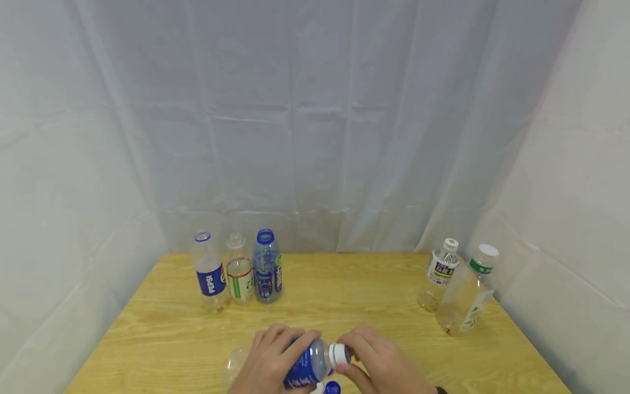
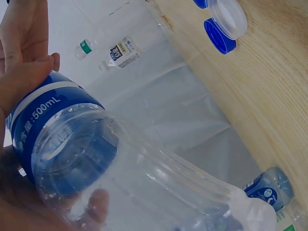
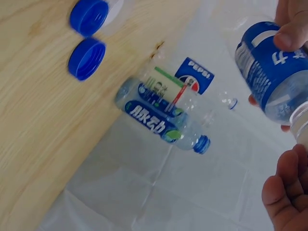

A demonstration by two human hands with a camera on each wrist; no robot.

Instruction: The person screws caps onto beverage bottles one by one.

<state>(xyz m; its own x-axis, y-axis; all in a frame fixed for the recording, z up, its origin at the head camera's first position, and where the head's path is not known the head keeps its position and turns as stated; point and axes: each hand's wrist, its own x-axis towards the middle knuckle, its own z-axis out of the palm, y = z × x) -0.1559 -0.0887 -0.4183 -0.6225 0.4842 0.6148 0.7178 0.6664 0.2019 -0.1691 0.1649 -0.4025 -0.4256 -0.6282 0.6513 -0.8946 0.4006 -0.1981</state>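
Observation:
A clear plastic bottle (image 1: 319, 358) with a blue label lies tilted between the hands, its neck toward the right. My left hand (image 1: 273, 355) grips it round the label (image 2: 53, 113), where "500mL" can be read. At its mouth is a white cap (image 1: 339, 355), pinched between the thumb and fingers of my right hand (image 1: 381, 361). In the right wrist view the neck runs off the edge, beside the right fingers (image 3: 286, 187). Below the bottle, loose blue caps (image 3: 87, 58) and a whitish cap (image 2: 230, 18) lie on the table.
On the wooden table (image 1: 344, 295), a Pepsi bottle (image 1: 210, 279), a green-and-white labelled bottle (image 1: 240, 278) and a blue-tinted bottle (image 1: 267, 273) stand uncapped at back left. At right stand two white-capped bottles, a small one (image 1: 440, 269) and a large one (image 1: 465, 301). Pale sheeting (image 1: 315, 137) surrounds the table.

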